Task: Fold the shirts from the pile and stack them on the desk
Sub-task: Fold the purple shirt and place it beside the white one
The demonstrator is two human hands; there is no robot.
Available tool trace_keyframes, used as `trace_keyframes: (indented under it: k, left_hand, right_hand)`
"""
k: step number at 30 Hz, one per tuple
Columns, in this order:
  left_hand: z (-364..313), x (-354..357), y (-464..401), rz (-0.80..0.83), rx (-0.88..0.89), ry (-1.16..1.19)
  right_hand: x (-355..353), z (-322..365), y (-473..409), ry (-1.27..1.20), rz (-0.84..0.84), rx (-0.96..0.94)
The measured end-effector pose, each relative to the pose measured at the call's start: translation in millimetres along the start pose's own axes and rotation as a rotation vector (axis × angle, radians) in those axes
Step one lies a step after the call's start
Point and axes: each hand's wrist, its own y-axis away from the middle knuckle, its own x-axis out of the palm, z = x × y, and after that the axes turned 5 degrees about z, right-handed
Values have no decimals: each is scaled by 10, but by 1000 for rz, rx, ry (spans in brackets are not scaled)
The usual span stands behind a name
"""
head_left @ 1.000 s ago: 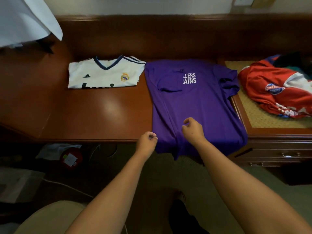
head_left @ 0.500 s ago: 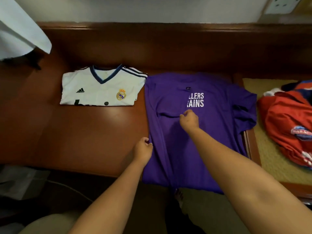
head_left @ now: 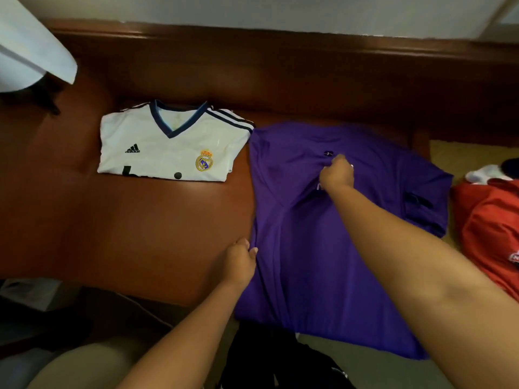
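A purple shirt (head_left: 323, 248) lies spread on the wooden desk (head_left: 140, 234), its hem hanging over the front edge. My right hand (head_left: 337, 172) pinches the fabric near the chest print, below the collar. My left hand (head_left: 238, 261) grips the shirt's left edge at the desk's front part. A folded white football jersey (head_left: 168, 147) with a navy V-neck lies flat to the left of the purple shirt. The pile of shirts, topped by a red one (head_left: 488, 231), sits at the right edge of view.
A white lampshade (head_left: 31, 51) hangs over the desk's far left corner. A raised wooden back panel (head_left: 280, 74) runs along the wall. The pile rests on a woven tan surface (head_left: 455, 155). Dark fabric (head_left: 266, 360) lies on the floor below the desk.
My right hand has slid up the purple shirt from near the hem to the chest print, dragging fabric. My left hand moved onto the shirt's left edge. The view has come closer.
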Motion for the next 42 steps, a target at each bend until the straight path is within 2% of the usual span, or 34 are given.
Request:
trace_keyframes:
  k: [6,9,12,15,19,23,27,30,34,38,42]
  left_hand:
    - [-38,-157,-155,121,15,-91]
    - [-210,-331,-371,66,43,-153]
    - [-423,-445,-806,-65,187,-69]
    - [-633,-565,-1319,-118,379,-255]
    - [-869,-691,-1827,68,570,-574]
    - [-843,-753,-2072,69,499,-744]
    - [-818,-751,-2080,6,464,-689]
    - [-803,-716,-1952,-32,477,-558]
    - [-626,-589,-1494,-69,467,-413]
    - [-265,-338,-881,-79,403,-328]
    - [93,-96,-329,-4,321,-252]
  right_hand:
    - [-84,-107,-201,180,38,122]
    - [-79,34,-367,162,6,121]
    - [-4,167,-555,161,-16,104]
    - [81,221,-715,191,-9,142]
    - [144,219,-884,134,-24,119]
    - [86,358,-1005,-20,-133,-79]
    - [58,456,-1050,-30,-159,-137]
    - [104,378,-963,10,-193,-156]
    - [265,92,-342,-14,-221,-244]
    - [596,-366,698,-32,-42,-268]
    - [853,-708,1421,33,179,-101]
